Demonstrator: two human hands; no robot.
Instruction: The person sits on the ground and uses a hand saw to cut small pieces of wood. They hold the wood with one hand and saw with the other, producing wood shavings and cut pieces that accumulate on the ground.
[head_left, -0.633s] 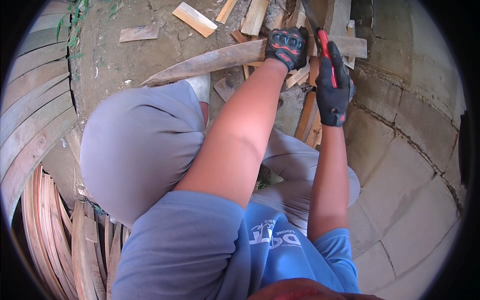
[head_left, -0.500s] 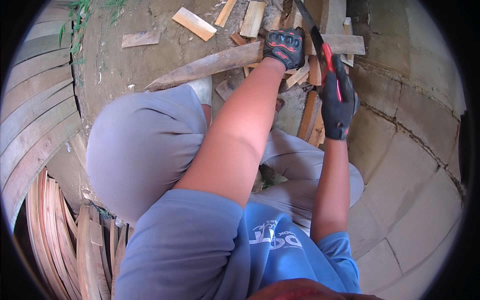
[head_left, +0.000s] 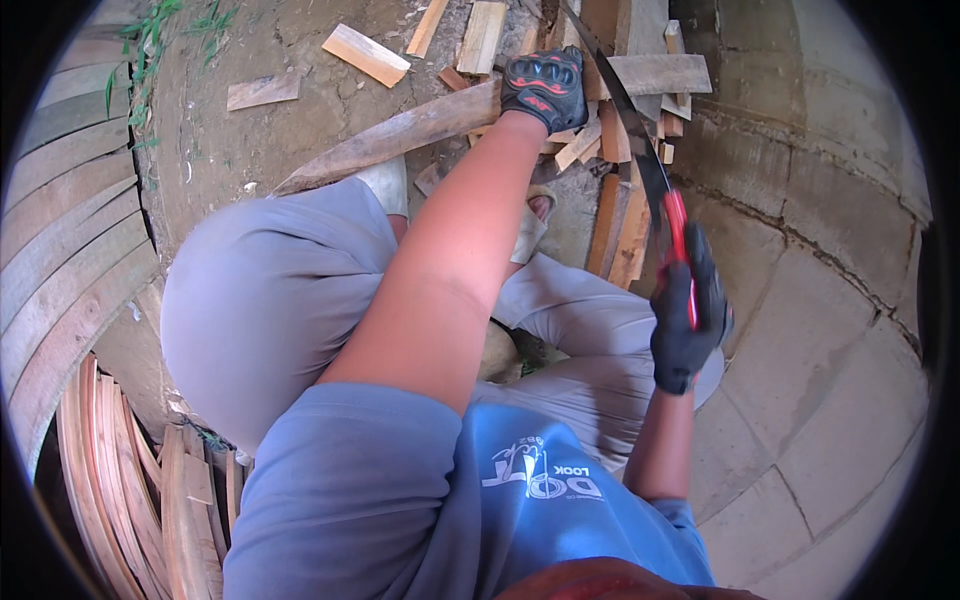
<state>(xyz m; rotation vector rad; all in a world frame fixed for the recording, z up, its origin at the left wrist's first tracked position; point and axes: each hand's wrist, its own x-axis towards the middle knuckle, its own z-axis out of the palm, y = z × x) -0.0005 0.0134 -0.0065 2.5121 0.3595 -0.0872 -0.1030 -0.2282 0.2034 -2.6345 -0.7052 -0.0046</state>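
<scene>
In a black glove with red trim, my left hand (head_left: pixel 543 92) presses down on a long wooden plank (head_left: pixel 400 137), its fingers wrapped over the edge. The plank lies crosswise, and its short right end (head_left: pixel 660 75) sticks out past the hand. My right hand (head_left: pixel 690 315), gloved too, is closed around the red handle of a hand saw (head_left: pixel 640 140). The saw's dark, slightly curved blade points away from me and lies across the plank just right of my left hand. Whether the teeth are in a cut cannot be made out.
Several wood offcuts (head_left: pixel 365 55) lie scattered on the dirt ground beyond the plank, and more pieces (head_left: pixel 625 235) lie beneath it. A block wall (head_left: pixel 810 200) runs along the right. Stacked boards (head_left: pixel 75 200) and thin strips (head_left: pixel 110 470) stand at the left.
My right hand has drawn the saw back toward me, so more of the blade shows on the near side of the plank. My left hand keeps its hold on the plank.
</scene>
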